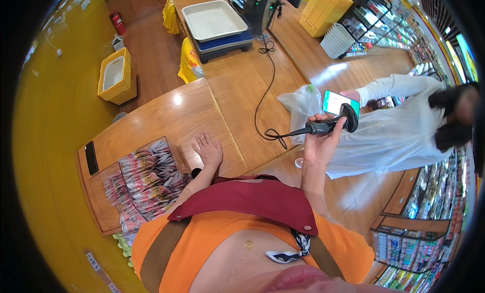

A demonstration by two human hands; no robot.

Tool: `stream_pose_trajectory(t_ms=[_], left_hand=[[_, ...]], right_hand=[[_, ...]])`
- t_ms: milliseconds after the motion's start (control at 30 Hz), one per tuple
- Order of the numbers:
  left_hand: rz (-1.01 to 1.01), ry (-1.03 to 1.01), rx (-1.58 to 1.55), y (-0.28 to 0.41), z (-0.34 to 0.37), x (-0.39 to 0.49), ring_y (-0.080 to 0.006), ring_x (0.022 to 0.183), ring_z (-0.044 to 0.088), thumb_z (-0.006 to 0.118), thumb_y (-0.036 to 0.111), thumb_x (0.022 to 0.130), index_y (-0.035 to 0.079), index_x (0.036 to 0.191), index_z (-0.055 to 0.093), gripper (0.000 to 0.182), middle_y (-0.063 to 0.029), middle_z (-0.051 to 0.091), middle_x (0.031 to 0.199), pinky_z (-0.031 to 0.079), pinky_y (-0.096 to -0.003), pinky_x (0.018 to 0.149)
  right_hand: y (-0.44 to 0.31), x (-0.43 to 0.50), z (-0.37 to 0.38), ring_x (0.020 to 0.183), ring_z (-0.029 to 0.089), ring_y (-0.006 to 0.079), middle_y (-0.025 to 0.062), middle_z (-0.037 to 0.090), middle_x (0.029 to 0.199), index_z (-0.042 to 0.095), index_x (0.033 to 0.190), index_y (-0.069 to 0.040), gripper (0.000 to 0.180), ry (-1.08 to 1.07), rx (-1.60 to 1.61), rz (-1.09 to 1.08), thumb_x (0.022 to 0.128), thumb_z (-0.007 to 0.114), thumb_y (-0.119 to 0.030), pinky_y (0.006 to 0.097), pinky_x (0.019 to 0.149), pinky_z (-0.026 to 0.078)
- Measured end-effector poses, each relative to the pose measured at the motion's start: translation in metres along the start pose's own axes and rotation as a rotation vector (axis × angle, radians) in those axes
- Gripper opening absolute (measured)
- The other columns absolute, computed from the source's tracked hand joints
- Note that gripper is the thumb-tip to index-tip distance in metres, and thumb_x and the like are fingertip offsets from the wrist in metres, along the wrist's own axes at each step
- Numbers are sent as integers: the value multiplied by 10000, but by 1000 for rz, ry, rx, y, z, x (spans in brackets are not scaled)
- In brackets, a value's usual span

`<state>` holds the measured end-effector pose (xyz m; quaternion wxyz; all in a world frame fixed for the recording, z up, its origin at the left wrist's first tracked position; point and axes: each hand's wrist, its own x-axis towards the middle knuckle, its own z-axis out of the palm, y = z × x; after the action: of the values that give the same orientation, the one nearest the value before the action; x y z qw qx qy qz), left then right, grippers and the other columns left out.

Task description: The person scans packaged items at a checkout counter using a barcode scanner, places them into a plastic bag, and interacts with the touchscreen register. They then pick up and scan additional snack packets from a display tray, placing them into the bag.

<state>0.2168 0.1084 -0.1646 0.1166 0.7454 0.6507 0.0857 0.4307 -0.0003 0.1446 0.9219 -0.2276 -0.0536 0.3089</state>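
My right hand [320,145] grips a black corded barcode scanner [335,123], raised off the counter. Its head is close to a phone [338,105] with a lit screen, which another person's hand [350,96] holds. The scanner's cable [268,92] loops back over the wooden counter [242,92]. Flat on that counter rests my left hand [208,150], fingers apart and holding nothing. Left of it sits a clear-walled box of small packaged snacks [151,175]. A translucent plastic bag [306,99] stands at the counter's edge, beside the phone.
A white tray [214,20] lies on a weighing scale [223,44], next to a checkout terminal [261,12]. The person in white [390,122] stands across the counter. A dark phone [91,157] lies at the left edge. Yellow baskets [118,80] are stacked on the floor.
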Motion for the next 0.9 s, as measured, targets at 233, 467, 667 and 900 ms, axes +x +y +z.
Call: stream_pose_trajectory(t_ms=[233,467,667,900], left_hand=[[41,-25,-23,-6,-1,0,-320,1406,112,369,415,920,17,1422,265,649,-149,202,1508,14,-545,1103],[46,-12,-46,-3,-4,3,-314,1409,94,403,402,913,17,1424,255,657,-141,185,1512,19,-546,1103],[40,-14,-107,-1,-4,2,-332,1406,84,438,388,894,6,1426,234,686,-151,175,1509,14,-555,1102],[18,-50,-92,-1,-8,3,-333,1409,74,427,400,890,16,1427,247,684,-153,169,1512,-3,-557,1106]], right_hand=[[8,26,-4,835,579,234,98,595,840,511,924,-48,343,38,-21,-47,910,565,-386,390,803,490],[57,30,2,736,557,179,77,550,809,495,1013,-66,208,-236,-784,-105,909,600,-213,311,622,475],[157,38,-99,1026,583,400,236,577,1160,131,1463,-131,894,-969,-1832,210,768,686,-214,427,843,477],[205,33,-180,1089,515,416,245,519,1195,112,1477,-166,923,-1035,-1976,328,769,701,-230,445,905,427]])
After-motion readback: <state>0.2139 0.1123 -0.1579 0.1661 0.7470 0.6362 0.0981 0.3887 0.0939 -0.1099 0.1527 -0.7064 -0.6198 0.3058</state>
